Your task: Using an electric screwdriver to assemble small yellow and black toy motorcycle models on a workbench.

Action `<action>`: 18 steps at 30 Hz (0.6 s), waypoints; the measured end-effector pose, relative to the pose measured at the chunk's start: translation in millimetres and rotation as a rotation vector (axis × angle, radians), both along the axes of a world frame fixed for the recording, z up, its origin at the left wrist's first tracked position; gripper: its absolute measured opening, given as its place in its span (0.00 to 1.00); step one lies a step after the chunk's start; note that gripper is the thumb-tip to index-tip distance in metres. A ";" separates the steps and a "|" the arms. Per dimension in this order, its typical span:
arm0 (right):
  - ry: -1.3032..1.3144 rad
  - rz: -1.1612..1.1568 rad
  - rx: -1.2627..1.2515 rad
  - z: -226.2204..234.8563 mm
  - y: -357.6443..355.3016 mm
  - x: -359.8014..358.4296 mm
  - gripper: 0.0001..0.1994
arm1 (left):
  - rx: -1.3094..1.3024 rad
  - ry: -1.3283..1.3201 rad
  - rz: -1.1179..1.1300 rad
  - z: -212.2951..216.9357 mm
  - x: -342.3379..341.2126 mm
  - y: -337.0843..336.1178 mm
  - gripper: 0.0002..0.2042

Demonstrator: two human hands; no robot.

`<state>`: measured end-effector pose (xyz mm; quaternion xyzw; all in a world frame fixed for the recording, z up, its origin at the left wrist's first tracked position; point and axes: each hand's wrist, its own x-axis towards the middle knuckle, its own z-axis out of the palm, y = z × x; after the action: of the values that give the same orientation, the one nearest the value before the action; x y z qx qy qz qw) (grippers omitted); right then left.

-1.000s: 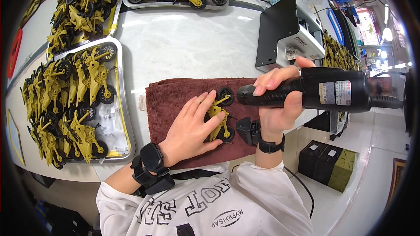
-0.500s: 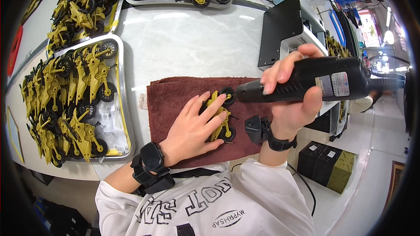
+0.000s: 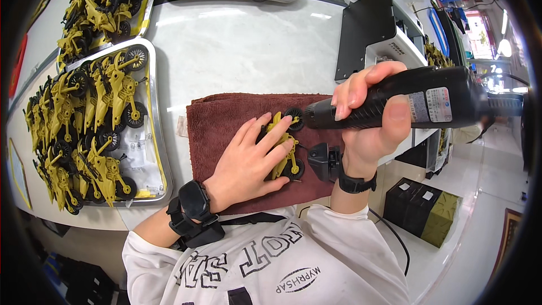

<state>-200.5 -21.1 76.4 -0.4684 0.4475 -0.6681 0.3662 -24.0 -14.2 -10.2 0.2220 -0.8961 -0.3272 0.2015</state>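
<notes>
Left hand (image 3: 248,161) pins one olive-yellow plastic toy motorcycle (image 3: 282,144) flat on the maroon towel (image 3: 214,130). Right hand (image 3: 370,118) grips a black electric screwdriver (image 3: 395,104) at its wheel. Looks mid-job, with the full metal tray (image 3: 161,152) on the left likely still waiting.

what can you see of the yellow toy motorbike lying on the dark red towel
The yellow plastic toy motorbike has black wheels, one at the far end, one at the near end. It lies on its side on the dark red towel on the white table. The left hand presses flat over its middle; the black power screwdriver, gripped by the right hand, points at its far wheel.
</notes>
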 end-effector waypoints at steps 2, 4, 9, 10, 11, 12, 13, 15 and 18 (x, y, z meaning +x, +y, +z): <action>0.010 0.020 -0.011 0.0 0.7 -0.9 0.23 | -0.006 0.005 0.004 0.1 -1.1 0.1 0.29; -0.006 0.013 0.009 0.8 2.4 -0.7 0.23 | 0.000 0.016 0.002 0.0 -2.0 0.6 0.28; 0.066 0.029 -0.007 9.4 9.7 4.0 0.28 | -0.019 -0.022 0.014 2.0 0.4 3.1 0.28; 0.086 0.042 -0.040 11.3 13.5 5.6 0.31 | -0.022 -0.039 0.027 1.1 1.1 3.9 0.28; 0.095 -0.044 -0.038 14.2 17.4 9.9 0.35 | -0.024 -0.036 0.027 1.5 1.4 4.3 0.28; -0.015 0.000 -0.130 9.9 18.8 -2.8 0.37 | -0.037 -0.045 0.001 5.9 -0.9 5.3 0.28; -0.088 -0.034 -0.134 9.7 20.7 -11.4 0.38 | -0.047 -0.059 -0.016 7.4 -2.4 5.0 0.28; -0.100 -0.175 -0.206 23.0 28.9 -28.1 0.39 | -0.047 -0.051 -0.014 4.0 -7.2 5.4 0.27; 0.081 -0.375 -0.442 76.3 46.4 -59.8 0.39 | -0.050 -0.048 0.003 2.2 -5.9 5.5 0.27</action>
<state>-260.3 25.3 152.7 -0.4722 0.3839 -0.7862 0.1074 -29.8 -8.8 -8.0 0.2261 -0.9083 -0.2989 0.1860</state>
